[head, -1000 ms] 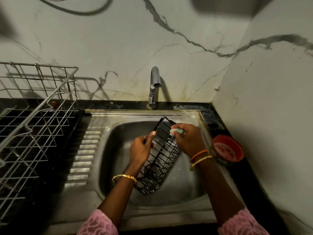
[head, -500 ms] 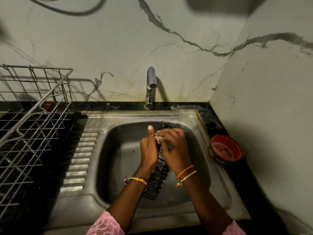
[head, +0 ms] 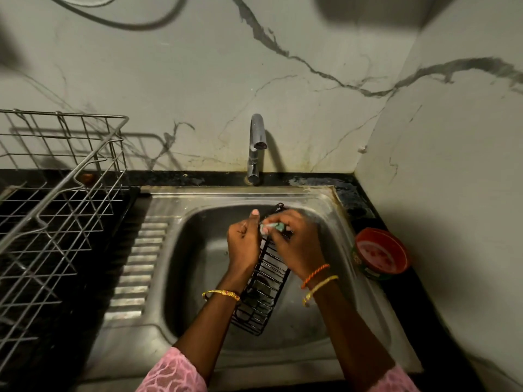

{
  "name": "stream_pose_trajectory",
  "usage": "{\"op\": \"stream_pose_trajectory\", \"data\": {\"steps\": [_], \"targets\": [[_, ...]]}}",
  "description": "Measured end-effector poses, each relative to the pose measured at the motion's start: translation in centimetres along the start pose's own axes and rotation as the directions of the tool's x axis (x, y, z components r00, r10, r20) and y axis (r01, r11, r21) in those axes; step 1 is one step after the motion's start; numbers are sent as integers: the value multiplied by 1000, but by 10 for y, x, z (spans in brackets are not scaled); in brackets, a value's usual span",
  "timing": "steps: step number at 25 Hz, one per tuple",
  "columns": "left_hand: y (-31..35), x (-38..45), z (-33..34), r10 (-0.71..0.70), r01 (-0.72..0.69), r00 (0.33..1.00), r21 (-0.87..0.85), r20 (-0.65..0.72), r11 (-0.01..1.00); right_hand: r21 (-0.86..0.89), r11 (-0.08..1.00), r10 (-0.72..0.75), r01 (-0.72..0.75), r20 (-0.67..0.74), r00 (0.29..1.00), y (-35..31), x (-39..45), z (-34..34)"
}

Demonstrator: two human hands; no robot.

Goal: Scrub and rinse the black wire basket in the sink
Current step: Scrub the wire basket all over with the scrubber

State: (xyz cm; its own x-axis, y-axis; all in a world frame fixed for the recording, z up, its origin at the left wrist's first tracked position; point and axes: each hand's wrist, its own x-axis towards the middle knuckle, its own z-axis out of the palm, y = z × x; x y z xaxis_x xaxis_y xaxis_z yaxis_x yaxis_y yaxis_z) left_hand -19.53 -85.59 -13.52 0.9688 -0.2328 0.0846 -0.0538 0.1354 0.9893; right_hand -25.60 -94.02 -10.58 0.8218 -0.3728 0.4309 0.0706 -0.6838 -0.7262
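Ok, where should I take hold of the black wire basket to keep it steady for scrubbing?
Judging by its pose, grip the black wire basket by its upper left rim, coming from the left, as the left hand does. It stands tilted in the sink, lower end down, and the right hand works the scrubber from the right.

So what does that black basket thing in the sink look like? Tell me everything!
The black wire basket is long and narrow, made of thin dark wire bars like a little ladder. It stands tilted on end inside the steel sink, its far end up near the tap side. The left hand grips its upper left edge, and the right hand presses a small pale green scrubber against its top.
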Motion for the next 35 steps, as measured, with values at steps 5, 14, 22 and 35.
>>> {"op": "stream_pose_trajectory", "data": {"steps": [5, 14, 22, 35], "targets": [[-3, -1, -5, 61, -63, 998, 54, 32, 997, 27, 1000, -8, 10, -66, 998, 23, -29, -22], [5, 7, -11, 93, -92, 995, 30, -42, 995, -45, 998, -57, 54, -62, 996, 5, -16, -13], [11, 8, -16, 122, -123, 992, 32, 17, 992, 298, 931, 256, -210, -123, 959, 20, -18, -22], [10, 9, -14, 165, -166, 986, 80, 19, 983, 48, 994, 99, -101, 32, 995, 11, -6, -35]]}}
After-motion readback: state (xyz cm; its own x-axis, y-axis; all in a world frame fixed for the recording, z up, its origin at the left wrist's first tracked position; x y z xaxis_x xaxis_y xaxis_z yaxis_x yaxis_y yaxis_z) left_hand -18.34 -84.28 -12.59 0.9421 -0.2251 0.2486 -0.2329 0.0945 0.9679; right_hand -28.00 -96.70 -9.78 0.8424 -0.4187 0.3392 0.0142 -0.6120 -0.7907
